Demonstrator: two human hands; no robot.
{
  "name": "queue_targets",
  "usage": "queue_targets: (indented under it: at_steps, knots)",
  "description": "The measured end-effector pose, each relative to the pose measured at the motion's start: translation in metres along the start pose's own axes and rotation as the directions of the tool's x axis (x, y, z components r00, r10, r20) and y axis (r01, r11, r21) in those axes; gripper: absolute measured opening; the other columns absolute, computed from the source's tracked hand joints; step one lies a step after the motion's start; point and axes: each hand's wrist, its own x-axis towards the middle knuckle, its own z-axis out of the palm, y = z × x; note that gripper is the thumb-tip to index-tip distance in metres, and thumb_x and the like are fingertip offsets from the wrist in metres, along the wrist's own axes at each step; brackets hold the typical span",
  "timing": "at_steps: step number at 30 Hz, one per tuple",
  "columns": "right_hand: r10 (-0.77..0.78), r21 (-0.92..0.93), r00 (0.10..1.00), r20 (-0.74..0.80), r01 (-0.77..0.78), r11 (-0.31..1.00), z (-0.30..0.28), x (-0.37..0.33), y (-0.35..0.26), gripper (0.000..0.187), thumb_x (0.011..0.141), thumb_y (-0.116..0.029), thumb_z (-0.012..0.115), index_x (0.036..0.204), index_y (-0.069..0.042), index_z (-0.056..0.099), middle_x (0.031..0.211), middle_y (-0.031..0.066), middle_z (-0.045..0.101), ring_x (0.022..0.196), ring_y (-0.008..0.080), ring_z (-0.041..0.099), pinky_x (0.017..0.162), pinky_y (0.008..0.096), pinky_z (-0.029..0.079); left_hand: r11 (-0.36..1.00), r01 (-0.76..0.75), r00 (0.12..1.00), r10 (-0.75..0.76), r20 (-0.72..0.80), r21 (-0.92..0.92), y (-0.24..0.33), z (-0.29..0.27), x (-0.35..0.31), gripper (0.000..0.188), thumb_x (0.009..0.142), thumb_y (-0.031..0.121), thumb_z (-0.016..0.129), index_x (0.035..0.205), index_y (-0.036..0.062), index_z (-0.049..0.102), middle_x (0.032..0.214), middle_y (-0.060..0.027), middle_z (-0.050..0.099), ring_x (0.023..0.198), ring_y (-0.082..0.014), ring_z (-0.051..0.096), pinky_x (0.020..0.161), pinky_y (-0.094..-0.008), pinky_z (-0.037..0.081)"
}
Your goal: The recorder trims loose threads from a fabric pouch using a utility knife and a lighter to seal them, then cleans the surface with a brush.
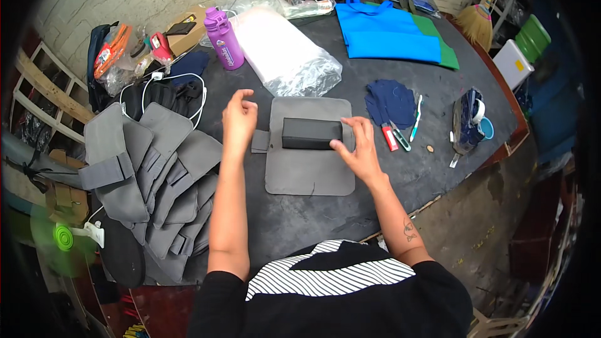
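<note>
A grey flat panel point(310, 172) with rounded corners lies in front of me, a short grey tab point(260, 142) sticking out on its left. On its upper half rests a black rectangular block point(312, 133). My right hand point(362, 150) is at the block's right end, thumb and forefinger spread, with the thumb tip at the near corner. My left hand point(239, 119) hovers left of the panel, fingers loosely bent and apart, holding nothing. To the left lies a heap of similar grey panels point(169, 175) with tabs.
Beyond stand a purple bottle point(224, 40) and a clear plastic-wrapped white pack point(282, 50). A blue bag point(385, 31) lies at far right. Nearer are navy cloth point(391, 101), red-handled scissors point(389, 138), a green snipping tool point(400, 138), a toothbrush point(417, 116) and a tape roll point(478, 111).
</note>
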Motion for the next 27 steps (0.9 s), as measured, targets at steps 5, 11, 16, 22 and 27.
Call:
queue_targets:
  at_steps: [5,11,16,22,27]
  knots:
    - [0.217,0.249,0.973,-0.079,-0.192,0.949,-0.011,0.012,0.03,0.023,0.086,-0.013,0.063,0.104,0.002,0.06,0.1,0.0135,0.056,0.09,0.0254,0.059,0.082,0.0337,0.047,0.816,0.08,0.842,-0.362,0.4,0.572,-0.01,-0.001,-0.023,0.047,0.077,0.043,0.067,0.089,-0.0022,0.065,0.09,-0.0266,0.066,0.094,-0.0306,0.066,0.077,-0.0396,0.051]
    - [0.337,0.282,0.936,0.104,-0.352,0.892,-0.008,0.01,0.065,0.019,0.084,-0.01,0.063,0.099,0.002,0.06,0.096,0.0092,0.057,0.079,0.015,0.06,0.071,0.0278,0.049,0.919,0.151,0.905,-0.277,0.324,0.365,-0.032,0.033,-0.074,0.049,0.066,0.017,0.08,0.104,-0.0017,0.055,0.089,-0.0177,0.065,0.088,-0.0338,0.065,0.075,-0.0406,0.05]
    - [0.22,0.192,0.974,-0.051,-0.207,0.959,-0.02,0.026,0.041,0.038,0.079,-0.018,0.072,0.112,-0.003,0.058,0.107,0.0081,0.054,0.096,0.0177,0.055,0.082,0.03,0.045,0.963,-0.26,0.931,0.271,0.245,-0.076,0.009,-0.009,-0.024,0.027,0.072,-0.004,0.066,0.099,-0.0009,0.059,0.075,-0.0079,0.051,0.07,-0.0201,0.053,0.066,-0.0311,0.044]
    - [0.147,0.579,0.988,-0.044,-0.095,0.81,-0.027,0.047,0.035,0.059,0.075,-0.012,0.077,0.126,-0.003,0.049,0.123,0.0112,0.054,0.114,0.0186,0.052,0.096,0.0314,0.039,0.879,-0.417,0.806,0.475,0.353,-0.229,0.083,-0.048,0.011,0.02,0.075,-0.004,0.066,0.094,-0.0011,0.065,0.081,-0.005,0.054,0.073,-0.0131,0.052,0.067,-0.025,0.041]
    - [0.206,0.769,0.966,0.154,-0.248,0.589,-0.016,0.053,0.036,0.035,0.081,0.002,0.068,0.114,0.002,0.056,0.108,0.0059,0.064,0.098,0.0117,0.059,0.087,0.0264,0.046,0.922,-0.258,0.885,0.345,0.313,-0.287,0.064,-0.053,0.028,0.02,0.079,0.004,0.069,0.099,0.0006,0.067,0.085,0.0001,0.058,0.077,-0.0086,0.053,0.07,-0.0234,0.043]
